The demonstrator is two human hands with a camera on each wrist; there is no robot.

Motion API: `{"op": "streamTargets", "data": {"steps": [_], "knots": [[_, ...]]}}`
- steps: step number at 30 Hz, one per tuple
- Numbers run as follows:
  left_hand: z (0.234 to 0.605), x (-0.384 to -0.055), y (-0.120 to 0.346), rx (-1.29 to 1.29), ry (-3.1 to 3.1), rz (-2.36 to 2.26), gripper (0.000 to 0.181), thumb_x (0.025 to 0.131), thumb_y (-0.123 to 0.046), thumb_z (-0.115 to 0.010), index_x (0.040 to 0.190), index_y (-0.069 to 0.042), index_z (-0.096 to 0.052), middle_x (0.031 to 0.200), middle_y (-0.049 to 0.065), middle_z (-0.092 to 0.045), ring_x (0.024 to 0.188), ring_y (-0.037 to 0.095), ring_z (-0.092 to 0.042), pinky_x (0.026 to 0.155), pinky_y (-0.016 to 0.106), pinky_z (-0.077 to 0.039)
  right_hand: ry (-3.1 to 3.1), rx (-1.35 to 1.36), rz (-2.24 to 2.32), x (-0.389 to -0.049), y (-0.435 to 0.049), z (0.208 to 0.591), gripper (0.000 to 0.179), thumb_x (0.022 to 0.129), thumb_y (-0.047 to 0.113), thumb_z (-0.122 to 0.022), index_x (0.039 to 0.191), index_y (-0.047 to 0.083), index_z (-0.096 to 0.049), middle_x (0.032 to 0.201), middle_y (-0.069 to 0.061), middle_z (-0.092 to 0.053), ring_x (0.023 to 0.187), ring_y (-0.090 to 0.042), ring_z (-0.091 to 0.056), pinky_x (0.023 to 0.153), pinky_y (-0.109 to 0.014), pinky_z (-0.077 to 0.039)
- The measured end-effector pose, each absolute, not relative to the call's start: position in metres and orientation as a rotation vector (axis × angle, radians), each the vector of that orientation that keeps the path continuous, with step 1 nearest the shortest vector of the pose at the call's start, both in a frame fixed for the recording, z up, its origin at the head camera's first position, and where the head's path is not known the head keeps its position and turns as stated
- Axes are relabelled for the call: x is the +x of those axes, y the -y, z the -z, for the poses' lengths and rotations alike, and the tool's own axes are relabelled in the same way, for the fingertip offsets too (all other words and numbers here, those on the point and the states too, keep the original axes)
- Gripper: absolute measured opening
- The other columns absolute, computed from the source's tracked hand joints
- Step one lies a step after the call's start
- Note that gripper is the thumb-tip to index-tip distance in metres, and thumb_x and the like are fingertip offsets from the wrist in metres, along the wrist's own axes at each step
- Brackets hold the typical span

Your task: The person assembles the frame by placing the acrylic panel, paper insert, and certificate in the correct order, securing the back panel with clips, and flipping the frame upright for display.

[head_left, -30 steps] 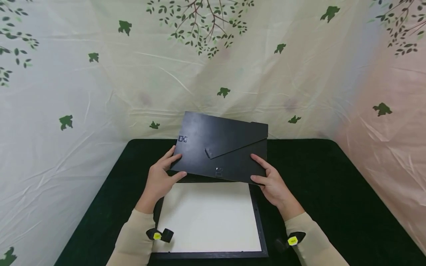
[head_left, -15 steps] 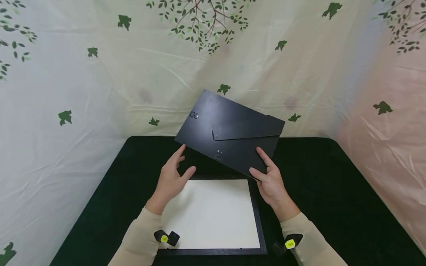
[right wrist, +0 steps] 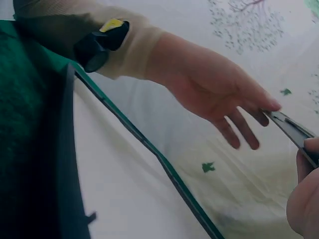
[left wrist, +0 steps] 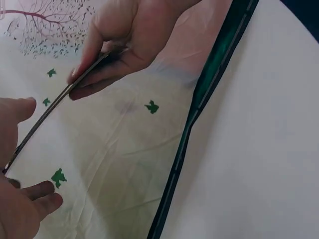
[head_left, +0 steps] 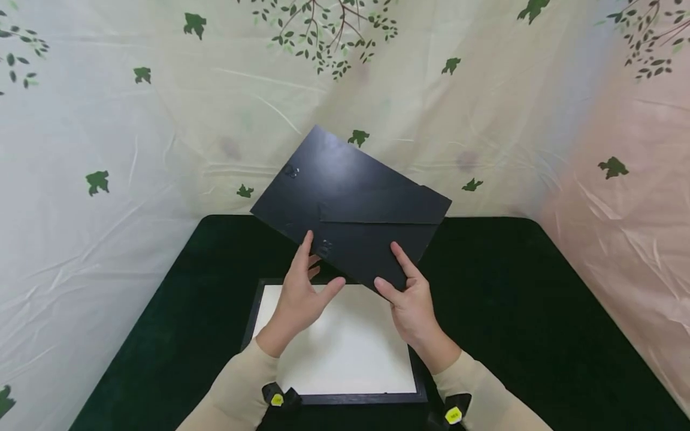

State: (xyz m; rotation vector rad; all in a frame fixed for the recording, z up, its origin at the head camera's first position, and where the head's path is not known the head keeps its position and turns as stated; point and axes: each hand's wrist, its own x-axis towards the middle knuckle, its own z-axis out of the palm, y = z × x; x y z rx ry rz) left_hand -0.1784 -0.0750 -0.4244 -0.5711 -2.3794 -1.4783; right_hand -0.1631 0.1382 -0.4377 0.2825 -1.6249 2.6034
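A black picture-frame backing board (head_left: 372, 191) is held up and tilted, its stand flap (head_left: 377, 230) lying against it and small metal hangers near two edges. My right hand (head_left: 415, 305) pinches its lower right edge between thumb and fingers, clear also in the left wrist view, where the board (left wrist: 45, 112) appears nearly edge-on. At the lower left edge my left hand (head_left: 302, 293) has its fingers extended, the index fingertip against the board and the thumb apart. Below both hands lies a black picture frame (head_left: 366, 398) with a white sheet (head_left: 350, 365) inside it.
A dark green cloth covers the table (head_left: 539, 311). Behind and beside it hangs a pale curtain (head_left: 178, 131) printed with leaves and branches. Each sleeve carries a wrist camera, the left one (head_left: 277, 396) close over the frame's lower left.
My left hand has let go of the board's left end and moved right along its lower edge. The board has risen and turned clockwise, held by my right hand, then shifted slightly left.
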Motion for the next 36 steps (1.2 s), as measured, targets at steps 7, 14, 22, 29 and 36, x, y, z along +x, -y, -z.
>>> {"op": "streamTargets", "data": {"steps": [7, 14, 22, 29, 36], "knots": [[0.42, -0.173, 0.071, -0.548, 2.162, 1.701, 0.104, 0.082, -0.016, -0.077, 0.156, -0.025, -0.004, 0.158, 0.004, -0.014, 0.123, 0.024, -0.053, 0.097, 0.037, -0.047, 1.818, 0.31, -2.451, -0.15, -0.123, 0.441, 0.071, 0.085, 0.001, -0.072, 0.146, 0.021, -0.043, 0.148, -0.003, -0.04, 0.128, -0.02, -0.049, 0.095, -0.031, -0.046], [0.416, -0.169, 0.072, -0.569, 2.067, 1.929, 0.103, 0.085, 0.0, -0.071, 0.155, -0.032, -0.003, 0.16, -0.001, 0.002, 0.115, 0.026, -0.059, 0.087, 0.03, -0.052, 1.931, 0.344, -2.414, -0.148, -0.119, 0.447, 0.067, 0.084, 0.006, -0.074, 0.144, 0.02, -0.047, 0.146, -0.003, -0.042, 0.123, -0.023, -0.053, 0.093, -0.03, -0.047], [0.412, -0.167, 0.072, -0.538, 2.049, 2.001, 0.104, 0.084, 0.005, -0.069, 0.155, -0.034, -0.004, 0.159, -0.007, 0.008, 0.116, 0.026, -0.059, 0.084, 0.03, -0.053, 1.964, 0.355, -2.412, -0.148, -0.118, 0.448, 0.067, 0.084, 0.009, -0.075, 0.143, 0.021, -0.047, 0.142, -0.007, -0.046, 0.122, -0.022, -0.054, 0.093, -0.03, -0.047], [0.403, -0.167, 0.079, -0.517, 1.943, 2.195, 0.099, 0.088, 0.009, -0.063, 0.154, -0.037, -0.005, 0.158, -0.018, -0.002, 0.118, 0.028, -0.057, 0.086, 0.033, -0.052, 1.899, 0.423, -2.477, -0.147, -0.12, 0.449, 0.069, 0.085, 0.003, -0.072, 0.146, 0.016, -0.042, 0.148, -0.007, -0.037, 0.128, -0.024, -0.048, 0.096, -0.031, -0.044], [0.392, -0.173, 0.096, -0.473, 1.793, 2.356, 0.091, 0.09, 0.019, -0.046, 0.155, -0.031, -0.007, 0.158, -0.014, -0.012, 0.126, 0.026, -0.05, 0.08, 0.027, -0.054, 1.745, 0.33, -2.438, -0.159, -0.134, 0.446, 0.077, 0.089, -0.002, -0.066, 0.151, 0.026, -0.03, 0.146, -0.006, -0.033, 0.098, -0.018, -0.06, 0.089, -0.03, -0.051]]}}
